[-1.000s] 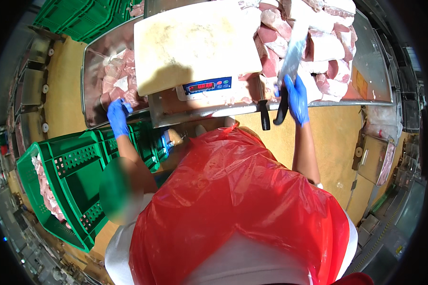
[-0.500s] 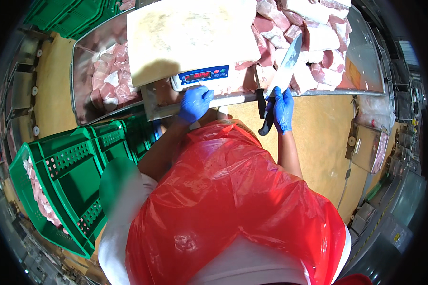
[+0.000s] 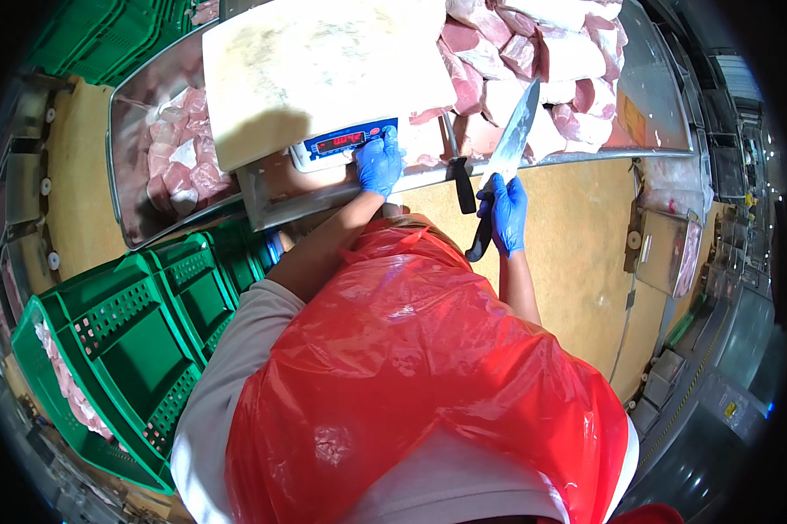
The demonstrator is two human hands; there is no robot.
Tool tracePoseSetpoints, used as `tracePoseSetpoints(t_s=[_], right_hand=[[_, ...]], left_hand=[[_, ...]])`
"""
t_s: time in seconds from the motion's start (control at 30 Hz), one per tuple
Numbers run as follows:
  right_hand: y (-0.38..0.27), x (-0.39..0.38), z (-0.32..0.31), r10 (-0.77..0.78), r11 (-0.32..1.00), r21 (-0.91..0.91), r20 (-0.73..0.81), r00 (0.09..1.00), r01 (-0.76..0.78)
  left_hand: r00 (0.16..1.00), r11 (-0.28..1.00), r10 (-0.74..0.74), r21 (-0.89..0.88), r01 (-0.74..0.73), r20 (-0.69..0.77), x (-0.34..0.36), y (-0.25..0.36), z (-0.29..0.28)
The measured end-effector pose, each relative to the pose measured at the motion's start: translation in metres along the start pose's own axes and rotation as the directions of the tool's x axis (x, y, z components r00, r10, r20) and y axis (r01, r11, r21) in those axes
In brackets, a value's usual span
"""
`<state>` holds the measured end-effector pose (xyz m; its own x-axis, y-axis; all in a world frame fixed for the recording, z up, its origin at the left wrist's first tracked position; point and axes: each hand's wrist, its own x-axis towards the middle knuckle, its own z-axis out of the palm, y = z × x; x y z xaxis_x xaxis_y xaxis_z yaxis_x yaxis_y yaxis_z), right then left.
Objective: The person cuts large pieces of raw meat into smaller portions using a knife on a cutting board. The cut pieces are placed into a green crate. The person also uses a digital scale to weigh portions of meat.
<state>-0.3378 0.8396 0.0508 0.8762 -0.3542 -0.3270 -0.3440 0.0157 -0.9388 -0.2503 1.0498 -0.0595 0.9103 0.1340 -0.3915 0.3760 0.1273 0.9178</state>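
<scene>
My left hand (image 3: 379, 168), in a blue glove, reaches over the front of a scale's blue display panel (image 3: 348, 142). One finger stretches to the buttons at its right end, and nothing is held in the hand. My right hand (image 3: 506, 215), also gloved in blue, grips a large knife (image 3: 515, 133) by its black handle, the blade pointing up and away over the meat. Beside it, a second black-handled tool (image 3: 462, 185) with a thin metal shaft leans at the tray's front edge. Behind the panel lies a pale, stained cutting board (image 3: 324, 70).
Large pieces of raw meat (image 3: 490, 52) are heaped right of the board in a metal tray (image 3: 647, 96). Smaller chunks (image 3: 182, 157) lie in the metal tub at left. Green crates (image 3: 140, 349) stand at my left, one holding meat. More green crates (image 3: 88, 39) are far left.
My left hand has moved right and up, from the panel's front edge onto its buttons. My right hand still holds the knife. The whole view has shifted slightly.
</scene>
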Motion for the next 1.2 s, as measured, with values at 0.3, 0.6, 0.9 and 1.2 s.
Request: tracePoseSetpoints(t_s=[0.3, 0.6, 0.9, 1.2], right_hand=[[-0.014, 0.032, -0.004, -0.014, 0.999, -0.03, 0.025, 1.0, 0.014], [-0.013, 0.044, -0.005, 0.006, 1.0, -0.008, 0.044, 0.999, -0.006], [-0.007, 0.034, -0.018, 0.011, 0.998, -0.059, 0.071, 0.997, -0.007], [0.009, 0.009, -0.04, 0.004, 1.0, -0.024, 0.043, 0.999, -0.003]], left_hand=[[0.994, 0.993, 0.074, 0.094, -0.066, -0.085, -0.003, -0.004, 0.005], [0.995, 0.996, 0.022, -0.08, -0.03, -0.1, -0.011, 0.003, 0.01], [0.997, 0.996, 0.029, -0.08, -0.034, -0.067, -0.009, 0.007, 0.009], [0.996, 0.993, 0.07, -0.097, -0.075, -0.051, -0.003, 0.0, 0.007]])
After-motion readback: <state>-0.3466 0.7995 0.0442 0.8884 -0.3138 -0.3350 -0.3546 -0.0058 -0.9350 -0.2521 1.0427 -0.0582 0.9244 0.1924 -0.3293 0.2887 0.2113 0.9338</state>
